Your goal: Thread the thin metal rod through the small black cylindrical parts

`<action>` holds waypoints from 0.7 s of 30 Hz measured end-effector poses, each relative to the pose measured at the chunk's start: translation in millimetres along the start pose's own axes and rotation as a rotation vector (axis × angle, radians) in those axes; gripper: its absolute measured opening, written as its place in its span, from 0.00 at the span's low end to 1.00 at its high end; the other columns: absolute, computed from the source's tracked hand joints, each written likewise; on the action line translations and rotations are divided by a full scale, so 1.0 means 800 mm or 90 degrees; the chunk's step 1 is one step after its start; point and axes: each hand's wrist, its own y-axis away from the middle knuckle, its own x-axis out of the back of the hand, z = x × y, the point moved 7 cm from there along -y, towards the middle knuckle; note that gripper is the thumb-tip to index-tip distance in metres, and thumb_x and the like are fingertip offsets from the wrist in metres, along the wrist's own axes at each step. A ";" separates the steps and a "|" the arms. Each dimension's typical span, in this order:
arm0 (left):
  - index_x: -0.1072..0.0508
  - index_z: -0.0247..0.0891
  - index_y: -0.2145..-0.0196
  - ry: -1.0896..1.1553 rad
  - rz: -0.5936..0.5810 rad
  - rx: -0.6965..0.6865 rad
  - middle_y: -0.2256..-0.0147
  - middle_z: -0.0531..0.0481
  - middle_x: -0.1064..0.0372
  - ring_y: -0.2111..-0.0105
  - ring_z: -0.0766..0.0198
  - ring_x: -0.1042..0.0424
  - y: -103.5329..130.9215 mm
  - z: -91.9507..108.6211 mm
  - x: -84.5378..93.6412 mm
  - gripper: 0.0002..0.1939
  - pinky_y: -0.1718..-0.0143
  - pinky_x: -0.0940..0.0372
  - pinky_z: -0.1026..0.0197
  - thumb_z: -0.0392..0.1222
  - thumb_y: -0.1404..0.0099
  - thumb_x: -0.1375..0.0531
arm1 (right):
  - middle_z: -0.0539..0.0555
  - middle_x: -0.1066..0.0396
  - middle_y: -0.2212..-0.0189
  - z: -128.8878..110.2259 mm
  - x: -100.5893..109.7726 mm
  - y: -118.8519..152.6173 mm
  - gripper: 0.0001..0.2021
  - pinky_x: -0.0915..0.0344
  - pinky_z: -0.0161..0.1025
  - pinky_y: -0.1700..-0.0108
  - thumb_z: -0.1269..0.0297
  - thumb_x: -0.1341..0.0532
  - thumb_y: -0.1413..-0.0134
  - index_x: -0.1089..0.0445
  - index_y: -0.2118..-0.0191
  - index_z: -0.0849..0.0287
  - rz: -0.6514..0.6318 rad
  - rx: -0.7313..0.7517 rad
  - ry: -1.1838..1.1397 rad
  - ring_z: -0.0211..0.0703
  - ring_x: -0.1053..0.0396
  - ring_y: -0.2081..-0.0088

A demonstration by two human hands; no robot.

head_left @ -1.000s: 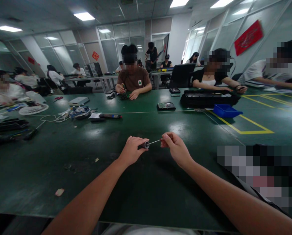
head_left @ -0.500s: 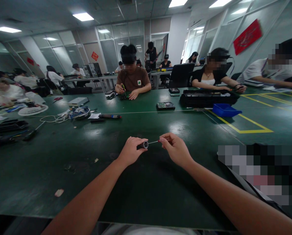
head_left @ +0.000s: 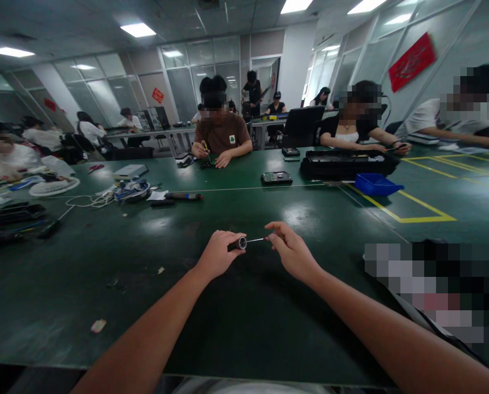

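My left hand (head_left: 221, 253) grips a dark cylindrical part (head_left: 242, 243) with a pale ring at its right end, thumb below and fingers above. From that ring a thin metal shaft (head_left: 256, 239) reaches right to my right hand (head_left: 289, 247). The thumb of my right hand is at the shaft's reddish end, and its index finger is lifted off above. Most of the tool's handle is hidden by the right hand. Both hands are above the green table (head_left: 228, 339).
Beyond my hands lie an opened drive (head_left: 277, 178), a long black housing (head_left: 347, 166), a blue tray (head_left: 378, 185) and a dark rod-shaped tool (head_left: 185, 196). Cables (head_left: 132, 190) are at the left. A person in brown (head_left: 222, 134) works opposite. A partly blurred dark object lies right.
The index finger of my right hand has lifted away from the tool, opening the grip a little. My left hand keeps its hold on the cylindrical part.
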 end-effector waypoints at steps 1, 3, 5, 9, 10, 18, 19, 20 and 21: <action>0.25 0.44 0.49 0.000 0.002 0.004 0.53 0.50 0.25 0.53 0.56 0.30 0.000 -0.001 0.000 0.20 0.49 0.40 0.50 0.38 0.39 0.33 | 0.51 0.29 0.68 0.000 -0.001 0.000 0.12 0.36 0.40 0.66 0.60 0.48 0.37 0.32 0.52 0.54 -0.006 0.000 -0.002 0.43 0.31 0.68; 0.26 0.45 0.49 -0.001 0.002 0.005 0.53 0.50 0.25 0.53 0.56 0.30 0.000 -0.002 0.001 0.20 0.49 0.40 0.50 0.39 0.39 0.33 | 0.51 0.29 0.69 -0.001 -0.002 0.001 0.12 0.37 0.40 0.67 0.58 0.49 0.36 0.30 0.56 0.54 -0.021 -0.006 0.009 0.43 0.32 0.70; 0.26 0.45 0.48 -0.002 -0.003 0.004 0.53 0.50 0.25 0.53 0.56 0.31 0.000 -0.003 0.000 0.19 0.49 0.40 0.51 0.40 0.38 0.34 | 0.51 0.30 0.71 -0.004 -0.002 0.001 0.15 0.37 0.40 0.67 0.55 0.50 0.34 0.28 0.60 0.55 -0.023 -0.012 0.032 0.42 0.32 0.71; 0.26 0.45 0.48 -0.006 -0.007 0.009 0.54 0.49 0.25 0.54 0.56 0.31 0.000 -0.003 -0.002 0.19 0.49 0.40 0.50 0.41 0.37 0.35 | 0.51 0.30 0.70 -0.007 0.004 0.004 0.13 0.36 0.41 0.66 0.57 0.48 0.36 0.32 0.53 0.55 0.027 -0.012 0.020 0.43 0.31 0.70; 0.26 0.45 0.48 -0.007 -0.005 0.012 0.54 0.49 0.25 0.54 0.55 0.31 0.000 -0.004 -0.002 0.19 0.49 0.41 0.49 0.42 0.37 0.35 | 0.51 0.29 0.69 -0.007 0.005 0.004 0.12 0.36 0.41 0.65 0.58 0.47 0.37 0.34 0.52 0.55 0.039 -0.010 0.002 0.43 0.31 0.69; 0.29 0.47 0.45 -0.052 0.027 0.005 0.51 0.48 0.28 0.50 0.55 0.33 0.003 0.002 0.007 0.19 0.39 0.49 0.39 0.41 0.33 0.39 | 0.49 0.33 0.74 0.027 -0.005 -0.006 0.16 0.32 0.44 0.63 0.48 0.41 0.44 0.30 0.65 0.57 0.042 -0.159 -0.331 0.41 0.34 0.72; 0.29 0.48 0.45 -0.081 0.030 -0.016 0.51 0.48 0.28 0.48 0.55 0.34 0.003 0.006 0.009 0.18 0.37 0.54 0.36 0.40 0.33 0.40 | 0.48 0.35 0.76 0.034 -0.008 -0.007 0.16 0.32 0.43 0.65 0.47 0.39 0.46 0.30 0.66 0.57 0.043 -0.197 -0.391 0.39 0.36 0.74; 0.29 0.50 0.46 -0.111 0.032 -0.034 0.51 0.49 0.29 0.47 0.55 0.35 0.003 0.009 0.010 0.18 0.36 0.60 0.33 0.38 0.32 0.41 | 0.47 0.37 0.77 0.040 -0.009 -0.007 0.16 0.32 0.42 0.67 0.47 0.38 0.48 0.31 0.68 0.57 0.052 -0.224 -0.428 0.38 0.38 0.76; 0.28 0.51 0.46 -0.137 0.031 -0.045 0.51 0.50 0.29 0.47 0.55 0.35 0.003 0.011 0.011 0.18 0.35 0.64 0.31 0.37 0.32 0.41 | 0.47 0.38 0.78 0.044 -0.009 -0.007 0.16 0.33 0.41 0.68 0.47 0.37 0.50 0.31 0.68 0.57 0.063 -0.240 -0.448 0.37 0.40 0.77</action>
